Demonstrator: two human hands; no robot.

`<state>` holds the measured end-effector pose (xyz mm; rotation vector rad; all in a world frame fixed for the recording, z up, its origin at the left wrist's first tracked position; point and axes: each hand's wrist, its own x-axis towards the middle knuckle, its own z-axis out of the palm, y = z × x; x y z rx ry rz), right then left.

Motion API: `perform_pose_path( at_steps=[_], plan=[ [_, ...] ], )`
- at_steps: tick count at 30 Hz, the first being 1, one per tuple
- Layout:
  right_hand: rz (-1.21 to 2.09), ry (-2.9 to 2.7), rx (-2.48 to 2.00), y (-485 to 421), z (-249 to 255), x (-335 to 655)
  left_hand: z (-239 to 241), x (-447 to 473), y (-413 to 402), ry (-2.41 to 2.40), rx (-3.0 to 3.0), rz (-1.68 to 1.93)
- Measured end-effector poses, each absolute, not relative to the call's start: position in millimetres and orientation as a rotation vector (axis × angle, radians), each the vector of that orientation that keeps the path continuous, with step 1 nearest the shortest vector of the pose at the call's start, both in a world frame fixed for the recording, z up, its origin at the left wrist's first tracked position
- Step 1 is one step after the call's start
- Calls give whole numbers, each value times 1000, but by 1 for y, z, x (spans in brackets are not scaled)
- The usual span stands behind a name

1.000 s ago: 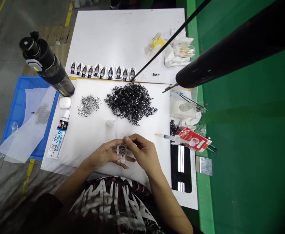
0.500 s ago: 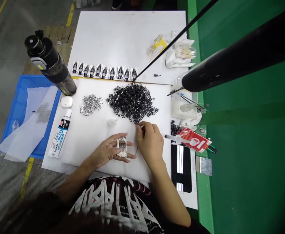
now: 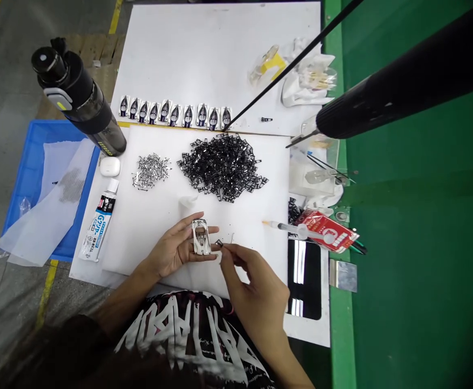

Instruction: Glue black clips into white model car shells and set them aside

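Note:
In my left hand (image 3: 171, 247) lies a white toy car body (image 3: 200, 237) with an opening in its middle, resting across the fingers. My right hand (image 3: 256, 289) pinches a small black plastic part (image 3: 219, 243) between thumb and fingertip, just right of the car body and apart from it. Beyond my hands is a large heap of the same black parts (image 3: 222, 167). To its left sits a smaller pile of silvery pieces (image 3: 152, 171). Behind them stands a row of white car bodies with dark centres (image 3: 164, 111).
At left are a dark bottle (image 3: 82, 102), a white case (image 3: 109, 166), a glue tube (image 3: 99, 227) and a blue bin (image 3: 29, 178). At right lie a syringe (image 3: 285, 227), a red packet (image 3: 328, 231) and a black phone (image 3: 305, 278). A black screwdriver-like tool (image 3: 353, 113) hangs at upper right.
My right hand has moved from the near edge of the black heap toward me, bringing a black part beside the car body. The car body in my left hand has tilted slightly.

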<state>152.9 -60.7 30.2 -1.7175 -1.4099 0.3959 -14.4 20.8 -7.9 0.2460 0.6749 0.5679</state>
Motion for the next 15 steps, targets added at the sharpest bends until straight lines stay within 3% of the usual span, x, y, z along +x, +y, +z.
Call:
perform_pose_path(
  at_steps=[15],
  plan=[
    [251,-1577,-1668,-54,25,137,-3,-13,20,726,273,596]
  ],
)
